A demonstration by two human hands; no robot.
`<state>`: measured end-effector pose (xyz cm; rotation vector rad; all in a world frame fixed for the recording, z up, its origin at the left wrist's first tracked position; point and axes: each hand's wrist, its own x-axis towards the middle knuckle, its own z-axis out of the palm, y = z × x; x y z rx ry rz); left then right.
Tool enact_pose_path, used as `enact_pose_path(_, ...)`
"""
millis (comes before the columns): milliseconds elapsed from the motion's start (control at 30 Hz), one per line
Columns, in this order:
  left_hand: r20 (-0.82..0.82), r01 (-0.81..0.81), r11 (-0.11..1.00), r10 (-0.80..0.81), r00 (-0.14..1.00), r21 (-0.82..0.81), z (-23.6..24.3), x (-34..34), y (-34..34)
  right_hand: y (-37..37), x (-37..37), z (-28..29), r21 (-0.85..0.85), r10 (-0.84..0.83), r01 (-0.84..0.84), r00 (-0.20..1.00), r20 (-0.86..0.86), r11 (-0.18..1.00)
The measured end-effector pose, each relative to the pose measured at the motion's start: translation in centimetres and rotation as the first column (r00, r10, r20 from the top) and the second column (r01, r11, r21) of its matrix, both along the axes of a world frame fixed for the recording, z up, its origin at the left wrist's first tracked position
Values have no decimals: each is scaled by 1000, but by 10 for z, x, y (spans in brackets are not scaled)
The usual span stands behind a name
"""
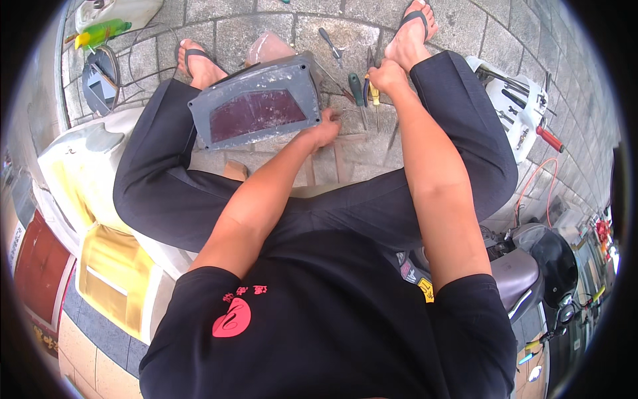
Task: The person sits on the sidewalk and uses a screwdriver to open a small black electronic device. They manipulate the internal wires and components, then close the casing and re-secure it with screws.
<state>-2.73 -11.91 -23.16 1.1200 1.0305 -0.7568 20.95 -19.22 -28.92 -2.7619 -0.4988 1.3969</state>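
Note:
A dusty grey box-shaped housing (309, 100) with a dark red window (259, 116) stands tilted between my legs. My left hand (321, 132) is beside its lower right corner, fingers loosely bent and apart; I cannot tell if it touches the housing. Among the hand tools on the ground, my right hand (391, 76) closes its fingers around a yellow-handled tool (375, 96), partly hidden by the hand. A green-handled screwdriver (355, 86) lies just left of it. Dark metal plier jaws (369, 58) show above my right fingers.
Another dark-handled screwdriver (329, 41) lies farther off on the paving (252, 30). A white tool case (522, 100) and a red-handled tool (550, 139) are at right. At left are a round dark mirror-like part (101, 83), a yellow-green bottle (103, 32) and white containers.

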Motion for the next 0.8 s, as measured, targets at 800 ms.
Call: enact_pose_path(800,437,-196,429,-587,682,882,264,-96,182,89,-59,337,607,608,-699,682,406,378)
